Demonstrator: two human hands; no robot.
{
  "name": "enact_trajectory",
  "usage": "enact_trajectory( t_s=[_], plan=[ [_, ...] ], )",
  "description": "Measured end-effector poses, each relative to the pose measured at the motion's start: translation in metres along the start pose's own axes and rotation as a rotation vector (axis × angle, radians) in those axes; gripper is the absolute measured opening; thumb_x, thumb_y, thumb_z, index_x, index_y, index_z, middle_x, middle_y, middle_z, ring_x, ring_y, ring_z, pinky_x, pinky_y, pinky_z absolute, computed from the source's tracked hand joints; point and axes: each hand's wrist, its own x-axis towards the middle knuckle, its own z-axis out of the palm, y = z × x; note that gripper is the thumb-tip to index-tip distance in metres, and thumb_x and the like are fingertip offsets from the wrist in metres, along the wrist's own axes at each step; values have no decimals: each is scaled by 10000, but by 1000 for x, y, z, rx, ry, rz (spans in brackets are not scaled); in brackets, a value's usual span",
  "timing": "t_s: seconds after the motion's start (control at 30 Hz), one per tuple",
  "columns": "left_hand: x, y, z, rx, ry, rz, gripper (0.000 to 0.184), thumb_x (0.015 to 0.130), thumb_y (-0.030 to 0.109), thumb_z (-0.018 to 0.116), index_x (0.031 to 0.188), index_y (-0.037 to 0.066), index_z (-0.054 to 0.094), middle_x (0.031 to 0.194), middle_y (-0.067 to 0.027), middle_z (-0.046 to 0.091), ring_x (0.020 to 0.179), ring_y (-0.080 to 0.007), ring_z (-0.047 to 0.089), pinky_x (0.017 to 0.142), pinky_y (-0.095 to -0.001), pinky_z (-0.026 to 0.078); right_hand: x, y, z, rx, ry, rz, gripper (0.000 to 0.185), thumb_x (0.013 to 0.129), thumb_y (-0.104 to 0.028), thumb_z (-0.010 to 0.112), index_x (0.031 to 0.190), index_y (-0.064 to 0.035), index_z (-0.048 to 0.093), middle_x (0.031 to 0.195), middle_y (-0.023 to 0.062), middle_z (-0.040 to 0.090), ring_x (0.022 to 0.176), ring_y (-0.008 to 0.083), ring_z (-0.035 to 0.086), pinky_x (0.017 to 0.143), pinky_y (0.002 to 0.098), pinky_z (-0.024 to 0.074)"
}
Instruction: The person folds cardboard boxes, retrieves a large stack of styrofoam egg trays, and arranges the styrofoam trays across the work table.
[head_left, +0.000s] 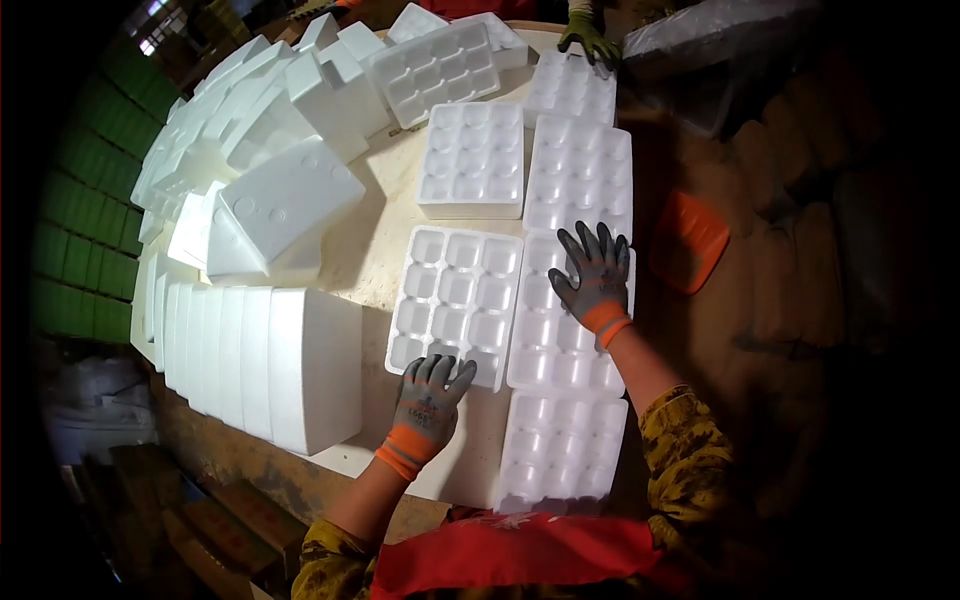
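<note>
Gray-and-orange work gloves cover both my hands. My left hand [425, 405] grips the near edge of a white foam tray [455, 285] with square cells, its fingers bent over the bottom row. Right of it, my right hand [597, 280] lies on another foam tray [565, 345] with its fingers spread. That tray stands in a column along the table's right side, between a foam tray [580, 175] beyond it and a foam tray [562, 445] close to my body. A thicker foam block with cells [470, 158] rests just beyond the tray at my left hand.
White foam boxes [285, 210] are heaped on the table's left, with a row of upright foam pieces [245, 360] nearer me. Across the table, another person's gloved hand [590, 42] touches a foam tray [572, 88]. An orange plastic piece [690, 242] is off the right edge.
</note>
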Motion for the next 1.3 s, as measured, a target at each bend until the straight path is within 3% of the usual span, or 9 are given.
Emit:
enact_trajectory(
  t_s=[0.17,0.3,0.47,0.5,0.8,0.93,1.03,1.07,1.3],
  plan=[
    [66,-11,-32,-179,250,31,474,836,93,637,1307,73,587,1243,-201,575,1195,-390,511,1030,-503,393,0,-1,-4,3,-18,5,644,880,-449,613,1467,-243,447,1550,91,365,1455,386,243,1206,589,79],
    [185,-49,15,-76,480,-135,495,924,255,621,1377,70,545,1406,-211,518,1317,-419,436,1099,-523,320,2,-4,-10,14,-46,16,649,879,-449,614,1469,-236,444,1543,93,372,1458,392,235,1203,595,79],
    [263,-81,74,38,344,-130,427,922,375,600,1285,154,635,1401,-143,546,1343,-365,430,1155,-531,204,1,1,-4,43,4,-3,651,880,-472,608,1465,-232,452,1513,101,418,1455,382,261,1201,602,70],
    [262,-78,61,10,354,-93,343,907,366,614,1176,165,688,1341,-113,592,1329,-351,447,1154,-530,190,1,2,-3,40,16,-6,651,880,-476,607,1462,-227,456,1509,103,421,1451,382,266,1201,603,73],
    [233,-58,71,-73,398,-33,193,859,238,651,943,69,686,1060,-149,627,1154,-401,507,950,-488,418,2,-2,-8,30,22,9,651,886,-508,601,1441,-188,485,1487,108,442,1437,372,285,1202,597,78],
    [233,-50,58,-129,347,-123,228,822,255,681,888,40,648,1033,-159,633,1134,-393,515,934,-498,416,7,-1,-12,30,-5,18,642,872,-518,619,1412,-189,510,1459,102,475,1425,366,308,1201,583,94],
    [234,-45,55,22,473,-25,502,861,302,655,1298,68,574,1131,-147,612,1154,-362,518,1041,-500,352,10,-2,-11,16,5,0,635,857,-525,637,1384,-187,531,1432,98,497,1402,378,331,1194,581,110],
    [234,-41,48,58,395,-24,642,883,321,636,1450,87,448,1178,-147,596,1166,-355,516,1083,-490,320,10,-3,-12,7,-1,3,639,854,-528,640,1382,-185,533,1426,98,501,1397,379,335,1191,580,116],
    [246,-45,57,-69,291,7,509,895,366,638,1345,134,585,1141,-118,633,1121,-301,561,1034,-460,355,13,-3,-12,-2,-5,-12,636,841,-547,648,1354,-183,557,1394,101,518,1372,387,355,1176,586,147]
  ],
)
